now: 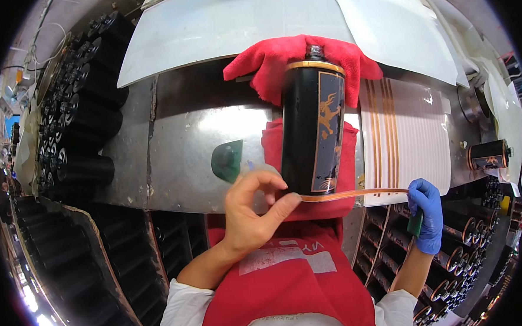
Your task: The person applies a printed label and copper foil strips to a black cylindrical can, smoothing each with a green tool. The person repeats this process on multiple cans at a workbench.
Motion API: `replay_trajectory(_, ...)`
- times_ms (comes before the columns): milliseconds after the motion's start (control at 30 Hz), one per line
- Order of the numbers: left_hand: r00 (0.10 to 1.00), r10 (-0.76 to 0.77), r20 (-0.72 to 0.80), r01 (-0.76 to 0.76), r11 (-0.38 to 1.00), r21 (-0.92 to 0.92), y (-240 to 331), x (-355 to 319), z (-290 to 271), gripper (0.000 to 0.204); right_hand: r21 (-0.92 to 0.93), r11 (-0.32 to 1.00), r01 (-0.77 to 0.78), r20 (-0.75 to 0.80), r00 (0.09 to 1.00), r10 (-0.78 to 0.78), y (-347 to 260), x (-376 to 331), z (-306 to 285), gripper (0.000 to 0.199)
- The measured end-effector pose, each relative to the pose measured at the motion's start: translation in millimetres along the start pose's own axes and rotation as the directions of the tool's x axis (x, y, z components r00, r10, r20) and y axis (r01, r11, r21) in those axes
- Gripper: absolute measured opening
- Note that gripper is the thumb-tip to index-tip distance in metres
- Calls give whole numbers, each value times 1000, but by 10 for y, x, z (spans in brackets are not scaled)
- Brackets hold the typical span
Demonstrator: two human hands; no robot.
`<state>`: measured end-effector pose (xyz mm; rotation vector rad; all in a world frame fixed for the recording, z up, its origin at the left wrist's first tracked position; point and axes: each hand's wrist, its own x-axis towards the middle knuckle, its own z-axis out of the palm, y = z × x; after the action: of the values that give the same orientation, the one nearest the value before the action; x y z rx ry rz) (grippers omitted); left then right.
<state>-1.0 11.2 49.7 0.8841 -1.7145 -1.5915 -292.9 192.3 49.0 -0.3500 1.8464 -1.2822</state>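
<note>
A black cylindrical bottle with a gold rim and a dark panel of gold figures lies in front of me, its neck pointing away. A thin gold strip runs across its near end and stretches right. My bare left hand has its thumb on the strip's left end at the bottle's edge, the fingers curled beside the bottle. In a blue glove, my right hand pinches the strip's other end and also holds a green scraper. Another green scraper lies on the metal table left of the bottle.
Red cloths lie under and behind the bottle. To the right is a white sheet bearing several gold strips, then a small decorated bottle. Black bottles are stacked at left; racks of bottles stand below the metal table.
</note>
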Motion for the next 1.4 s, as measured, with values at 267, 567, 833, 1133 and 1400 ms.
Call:
replay_trajectory(267,992,-122,31,125,985,-120,-33,67,50,35,-63,998,2,29,1000,0,9,37,-8,7)
replay_trajectory(567,975,-189,119,219,919,-329,-98,118,-41,30,-71,997,-9,61,998,14,81,142,-25,8)
replay_trajectory(833,976,-192,106,218,910,-353,-48,149,-4,36,-62,998,12,22,1000,-10,87,137,-43,8)
replay_trajectory(1133,1000,-22,-14,23,998,65,-66,98,141,46,66,996,54,-36,998,-52,13,76,-104,7)
replay_trajectory(1400,987,160,-26,-147,949,280,24,84,258,57,59,997,40,-22,999,-39,30,124,-115,6)
